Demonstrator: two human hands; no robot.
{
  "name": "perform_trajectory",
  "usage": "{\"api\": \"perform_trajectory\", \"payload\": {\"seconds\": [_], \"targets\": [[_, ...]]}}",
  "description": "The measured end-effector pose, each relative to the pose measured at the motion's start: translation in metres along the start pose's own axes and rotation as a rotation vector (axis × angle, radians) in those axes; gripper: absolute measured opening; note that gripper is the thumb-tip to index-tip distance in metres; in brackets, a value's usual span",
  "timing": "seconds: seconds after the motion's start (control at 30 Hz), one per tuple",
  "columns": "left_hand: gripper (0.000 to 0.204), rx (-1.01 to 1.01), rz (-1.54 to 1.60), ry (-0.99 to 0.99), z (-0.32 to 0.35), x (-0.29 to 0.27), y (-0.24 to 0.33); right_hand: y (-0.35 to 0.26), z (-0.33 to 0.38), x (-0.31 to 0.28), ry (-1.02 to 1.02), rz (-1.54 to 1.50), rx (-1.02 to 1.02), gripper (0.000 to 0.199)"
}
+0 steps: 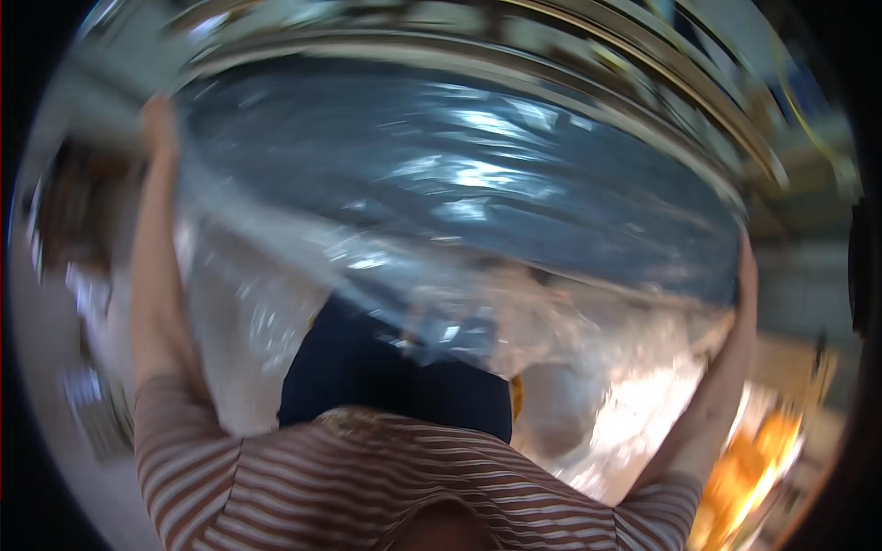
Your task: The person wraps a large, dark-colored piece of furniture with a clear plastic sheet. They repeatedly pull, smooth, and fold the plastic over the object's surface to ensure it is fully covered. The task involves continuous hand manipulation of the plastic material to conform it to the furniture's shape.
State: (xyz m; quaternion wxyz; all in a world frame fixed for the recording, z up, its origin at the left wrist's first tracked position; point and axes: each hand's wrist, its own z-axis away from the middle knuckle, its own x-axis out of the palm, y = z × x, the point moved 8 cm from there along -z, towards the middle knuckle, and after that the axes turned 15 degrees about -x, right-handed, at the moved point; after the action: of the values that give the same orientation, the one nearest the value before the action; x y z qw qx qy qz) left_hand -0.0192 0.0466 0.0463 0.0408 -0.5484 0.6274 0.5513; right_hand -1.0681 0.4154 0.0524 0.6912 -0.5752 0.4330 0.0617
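Between the two raised hands, a large sheet of clear plastic film (459, 193) is stretched wide across the upper and middle part of the view. It is glossy and wrinkled, catching bright white highlights, and it looks blue-grey where it lies over something dark behind it. Its lower part hangs down loosely in front of the person's body, more see-through and creased.

The left hand (158, 124) is up at the film's upper left corner, at the end of a bare forearm that rises from a striped sleeve. It appears to be closed on the film's edge, though motion blur hides the fingers. The right hand (746, 266) is at the film's right edge, lower than the left; it presses against or grips that edge, and I cannot tell which, since only its back and wrist show.

Below the film, between the arms, the person's shirt with brown and white stripes (386, 487) fills the bottom of the picture, and above it sits a dark navy garment or apron (367, 367) seen partly through the plastic.

Beyond the film, above the hands, curved pale bands (570, 55) run across the top, too blurred to identify. Below the right hand, a bright orange and yellow shape (753, 468) glows, also blurred. Near the left arm's outer side are dim, smeared objects (83, 386) that cannot be made out.
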Motion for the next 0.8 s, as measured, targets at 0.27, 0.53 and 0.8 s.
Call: {"api": "perform_trajectory", "payload": {"seconds": [0.27,0.53,0.8], "targets": [[0.016,-0.128,0.814,-0.205,-0.005,-0.007,-0.007,-0.270,-0.004,0.117,0.013,0.571,-0.862,0.031],[0.010,-0.309,0.847,-0.300,0.012,-0.018,-0.015,-0.524,0.199,0.480,-0.995,-0.982,-0.504,0.044],[0.008,-0.154,0.858,0.184,0.030,-0.043,0.010,-0.578,0.259,0.592,-1.296,-0.856,-0.506,0.044]]}}
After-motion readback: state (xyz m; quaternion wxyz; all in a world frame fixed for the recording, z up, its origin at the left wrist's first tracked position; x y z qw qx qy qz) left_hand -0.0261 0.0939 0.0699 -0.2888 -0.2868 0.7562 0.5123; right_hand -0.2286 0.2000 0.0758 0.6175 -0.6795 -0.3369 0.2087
